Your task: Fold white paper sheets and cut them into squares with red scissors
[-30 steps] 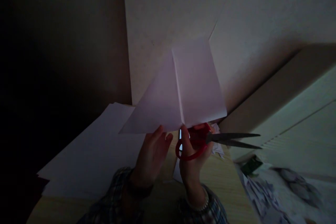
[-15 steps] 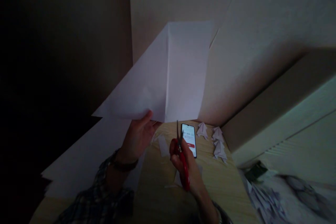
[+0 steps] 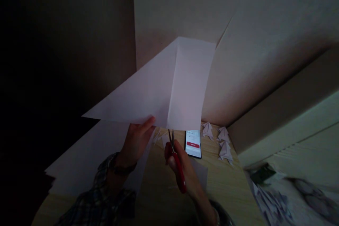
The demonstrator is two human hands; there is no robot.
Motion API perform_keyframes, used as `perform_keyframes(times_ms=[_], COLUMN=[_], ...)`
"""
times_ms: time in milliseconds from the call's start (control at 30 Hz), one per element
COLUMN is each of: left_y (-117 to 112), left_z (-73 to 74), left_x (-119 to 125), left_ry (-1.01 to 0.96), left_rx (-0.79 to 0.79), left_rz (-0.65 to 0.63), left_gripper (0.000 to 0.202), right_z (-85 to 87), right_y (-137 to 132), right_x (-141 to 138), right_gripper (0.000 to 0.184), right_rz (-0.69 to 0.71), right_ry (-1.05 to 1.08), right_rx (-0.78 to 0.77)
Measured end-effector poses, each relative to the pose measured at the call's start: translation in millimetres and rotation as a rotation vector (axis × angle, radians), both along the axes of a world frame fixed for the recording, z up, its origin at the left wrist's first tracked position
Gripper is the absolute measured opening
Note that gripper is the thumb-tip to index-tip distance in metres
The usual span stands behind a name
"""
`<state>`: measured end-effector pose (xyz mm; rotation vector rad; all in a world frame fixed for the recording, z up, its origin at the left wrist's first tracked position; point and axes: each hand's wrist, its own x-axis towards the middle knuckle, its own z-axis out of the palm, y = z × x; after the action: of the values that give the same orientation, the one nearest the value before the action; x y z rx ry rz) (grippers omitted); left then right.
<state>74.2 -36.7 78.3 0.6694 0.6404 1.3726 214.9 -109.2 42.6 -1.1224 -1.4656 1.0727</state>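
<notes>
A large white sheet of paper (image 3: 148, 84) is held up above the table. It has a slanted upper left edge and a crease that sets off a strip on its right. My left hand (image 3: 136, 141) grips its lower edge, thumb in front and the other fingers hidden behind. In my right hand (image 3: 182, 162) is a pair of scissors (image 3: 178, 169) with red handles. Their blades are slightly apart and point up at the paper's bottom edge, close to the crease. Whether the tips touch the paper I cannot tell.
More white sheets (image 3: 87, 159) lie under my left arm. A lit phone (image 3: 193, 146) rests on the wooden table (image 3: 225, 190). Several folded paper figures (image 3: 225, 150) sit at the table's back right, near the wall. Beyond the right edge lie more folded papers (image 3: 272, 204).
The scissors have moved left and sit closer to the crease at the paper's lower edge. The sheet's top has come down and tilted to the right.
</notes>
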Motion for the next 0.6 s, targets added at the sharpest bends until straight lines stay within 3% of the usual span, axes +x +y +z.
perform_keyframes(times_ms=[200, 433, 600], left_y=[-3.1, -9.9, -12.7], left_z=[-4.8, -4.9, -12.6], left_x=[5.2, 9.9, 12.6], left_ry=[0.028, 0.059, 0.088], left_rx=[0.013, -0.034, -0.037], left_rz=[0.120, 0.147, 0.168], left_gripper=[0.024, 0.031, 0.034], right_z=[1.9, 1.1, 2.9], right_y=[5.5, 4.8, 4.5], right_x=[-9.6, -11.2, -12.1], right_gripper=[0.052, 0.050, 0.052], right_rz=[0.131, 0.079, 0.046], right_ry=[0.065, 0.097, 0.097], right_rx=[-0.009, -0.033, -0.054])
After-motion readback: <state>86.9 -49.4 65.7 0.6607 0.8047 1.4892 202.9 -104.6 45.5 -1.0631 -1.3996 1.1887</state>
